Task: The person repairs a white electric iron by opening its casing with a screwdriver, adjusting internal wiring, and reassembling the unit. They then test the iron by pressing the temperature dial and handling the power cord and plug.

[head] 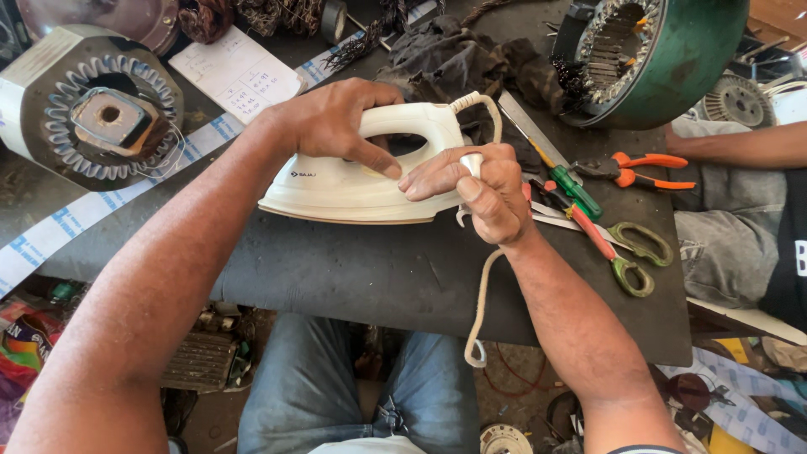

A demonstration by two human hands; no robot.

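- Head view: the left hand [336, 126] is wrapping over the handle of a white electric iron [353, 181], fingers curled round the grip and the thumb pressing along its near side, so the hand is closed on the handle.
- The iron is lying flat on its soleplate on a dark work table [353, 277], its pointed nose facing the person's left and its heel facing right, roughly at the middle of the table.
- The right hand [479, 189] is sitting at the iron's heel, with thumb and fingers pinching the white cord sleeve where the cream braided cord [481, 294] is leaving the body.
- The cord is arching over the back of the handle, then hanging down past the near table edge and ending in a small loop above the person's jeans.
- Just right of the right hand, 1 pair of green-handled scissors [635, 252], a green-handled screwdriver [576, 192] and a flat metal file are lying together, partly overlapping.
- Orange-handled pliers [643, 171] are lying further right, near another person's forearm [740, 145] resting at the table edge.
- A grey motor stator [88, 105] with copper windings is standing at the far left, and a green motor housing [672, 50] is standing at the far right.
- A handwritten paper sheet [239, 76] and a dark rag [458, 55] are lying behind the iron.
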